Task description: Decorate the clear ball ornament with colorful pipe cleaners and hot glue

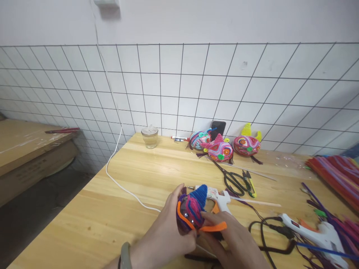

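My left hand is wrapped round a shiny dark ball partly covered with pink, purple and blue fuzzy pipe cleaner, with a blue fin shape on top. An orange pipe cleaner curves along the ball's bare side, and its loose end sticks out to the right. My right hand pinches this strip close to the ball; the fingertips are partly hidden. Just behind the hands lies a white glue gun with an orange trigger.
Several finished fish-like balls stand by the wall near a phone. Black scissors, yellow snips, a second glue gun, cords and pipe cleaner bundles crowd the right. A glass stands at the back left, near a white cable.
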